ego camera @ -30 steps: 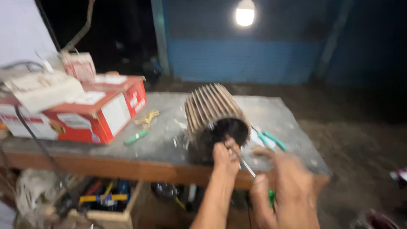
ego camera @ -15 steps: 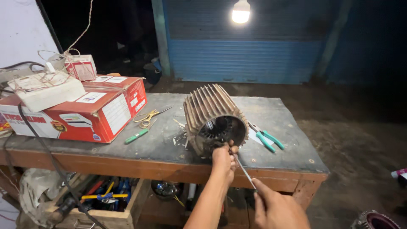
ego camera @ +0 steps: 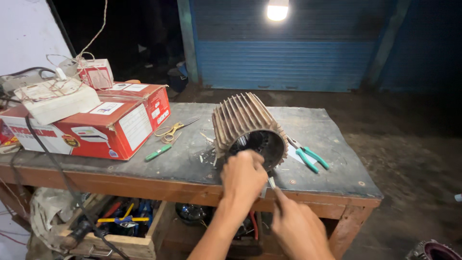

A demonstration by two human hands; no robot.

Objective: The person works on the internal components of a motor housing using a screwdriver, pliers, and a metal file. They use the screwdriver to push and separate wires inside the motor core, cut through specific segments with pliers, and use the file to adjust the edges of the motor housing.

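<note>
Your left hand [ego camera: 244, 177] clenches against the open mouth of the finned motor housing [ego camera: 245, 127], steadying it on the workbench [ego camera: 144, 166], while your right hand [ego camera: 296, 226] pinches a thin metal tool [ego camera: 270, 185] aimed inside.

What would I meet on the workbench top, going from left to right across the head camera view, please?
Red cardboard box → green-handled screwdriver → yellow-handled scissors → ribbed metal motor housing, with the left hand at its open end → green-handled pliers.

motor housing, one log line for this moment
left hand: at housing mouth | right hand: holds thin strip | pliers: right of housing
</note>
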